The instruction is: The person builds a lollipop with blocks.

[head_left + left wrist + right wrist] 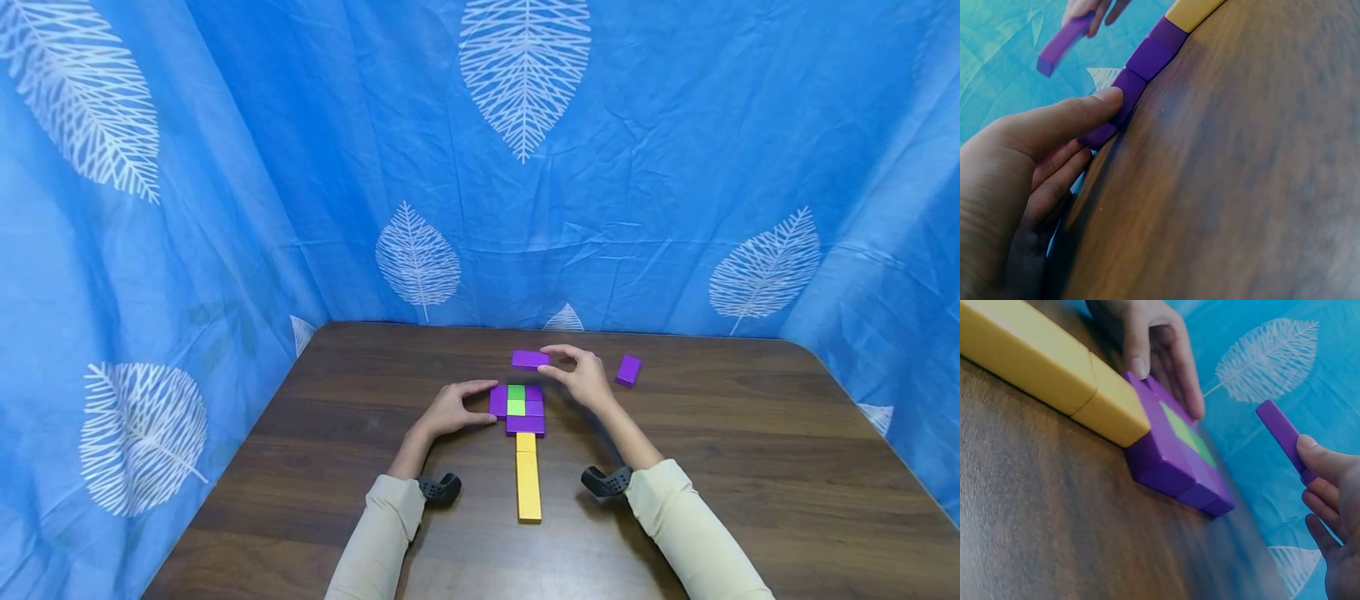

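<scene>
My right hand (587,379) pinches a flat purple block (529,360) by its right end, between thumb and fingers. In the right wrist view this block (1282,434) is raised above the tabletop. Below it lies a flower-like layout: green blocks (516,400) in the centre, purple blocks (525,425) around them, and a stem of yellow blocks (528,483) running toward me. My left hand (450,408) grips the left purple block (498,402) of the layout, thumb at its near end and fingers at the far end. The thumb (1107,100) lies against purple in the left wrist view.
A loose purple block (628,371) lies on the brown wooden table (750,467), right of my right hand. Blue curtains (637,167) with white leaf prints hang behind the table and at both sides. Each wrist wears a black camera band (440,489).
</scene>
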The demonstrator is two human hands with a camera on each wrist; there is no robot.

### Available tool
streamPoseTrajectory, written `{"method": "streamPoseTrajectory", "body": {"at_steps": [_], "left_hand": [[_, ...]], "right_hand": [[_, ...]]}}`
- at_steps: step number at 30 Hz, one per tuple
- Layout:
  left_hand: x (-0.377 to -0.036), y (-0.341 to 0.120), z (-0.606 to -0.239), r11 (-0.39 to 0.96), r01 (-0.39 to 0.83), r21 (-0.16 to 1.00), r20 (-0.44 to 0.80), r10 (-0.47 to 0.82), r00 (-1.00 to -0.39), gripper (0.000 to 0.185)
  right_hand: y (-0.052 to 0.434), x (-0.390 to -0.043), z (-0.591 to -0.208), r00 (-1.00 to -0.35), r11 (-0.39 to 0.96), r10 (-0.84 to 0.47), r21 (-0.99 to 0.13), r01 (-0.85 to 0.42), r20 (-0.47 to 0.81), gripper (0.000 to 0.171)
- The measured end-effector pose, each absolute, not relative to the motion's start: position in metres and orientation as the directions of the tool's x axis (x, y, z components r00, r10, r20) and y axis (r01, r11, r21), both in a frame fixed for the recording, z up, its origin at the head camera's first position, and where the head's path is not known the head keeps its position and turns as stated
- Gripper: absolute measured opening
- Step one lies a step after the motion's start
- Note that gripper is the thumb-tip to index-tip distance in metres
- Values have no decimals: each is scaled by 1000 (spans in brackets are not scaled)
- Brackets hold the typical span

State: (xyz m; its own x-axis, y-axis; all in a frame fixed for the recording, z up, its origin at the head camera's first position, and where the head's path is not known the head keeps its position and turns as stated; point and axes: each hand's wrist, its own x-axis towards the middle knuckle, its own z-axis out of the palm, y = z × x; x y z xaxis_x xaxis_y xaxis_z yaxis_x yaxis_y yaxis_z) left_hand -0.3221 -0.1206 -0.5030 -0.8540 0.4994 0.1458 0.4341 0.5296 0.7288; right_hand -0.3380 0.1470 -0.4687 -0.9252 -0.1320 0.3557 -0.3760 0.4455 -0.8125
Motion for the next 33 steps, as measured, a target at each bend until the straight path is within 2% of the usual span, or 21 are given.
{"method": "streamPoseTrajectory", "body": {"at_steps": [33], "left_hand": [[-322, -119, -501, 534, 413, 738, 123, 495, -860, 63]], "right_hand": [[141, -345, -504, -960, 500, -140, -819, -281, 244, 29]]}}
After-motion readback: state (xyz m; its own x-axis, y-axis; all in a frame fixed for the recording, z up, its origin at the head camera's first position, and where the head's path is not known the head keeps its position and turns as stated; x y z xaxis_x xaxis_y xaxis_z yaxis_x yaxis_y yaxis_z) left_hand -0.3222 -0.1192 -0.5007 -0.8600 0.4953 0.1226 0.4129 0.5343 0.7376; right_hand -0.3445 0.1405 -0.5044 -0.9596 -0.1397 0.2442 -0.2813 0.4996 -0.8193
